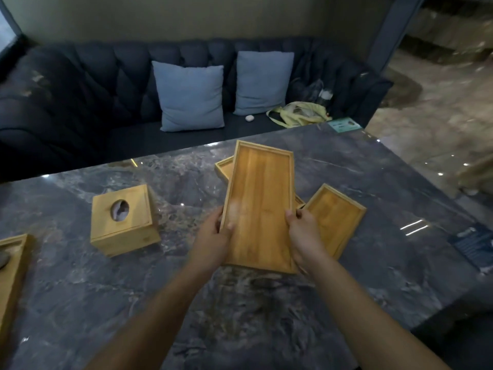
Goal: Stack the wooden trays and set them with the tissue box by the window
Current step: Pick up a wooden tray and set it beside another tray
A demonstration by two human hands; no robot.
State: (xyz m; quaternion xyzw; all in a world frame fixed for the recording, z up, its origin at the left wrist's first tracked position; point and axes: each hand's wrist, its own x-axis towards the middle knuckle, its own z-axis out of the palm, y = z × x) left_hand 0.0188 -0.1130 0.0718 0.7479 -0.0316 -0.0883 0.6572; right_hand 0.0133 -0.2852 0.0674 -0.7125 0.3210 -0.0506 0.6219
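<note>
Left hand point(213, 237) and right hand point(304, 236) clasp long wooden tray point(260, 206) by both sides above marble desk point(240, 303); tissue box point(124, 220) sits left.

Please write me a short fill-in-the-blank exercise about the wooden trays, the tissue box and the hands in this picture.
1. The long wooden tray is gripped by ____ hands, the left hand and the right hand.
2. The tissue box stands on the marble table to the ____ of the held tray.
3. The hole in the top of the tissue box is ____ in shape.
4. Against the dark sofa lean ____ light blue cushions.

Missing words: both; left; oval; two
</note>
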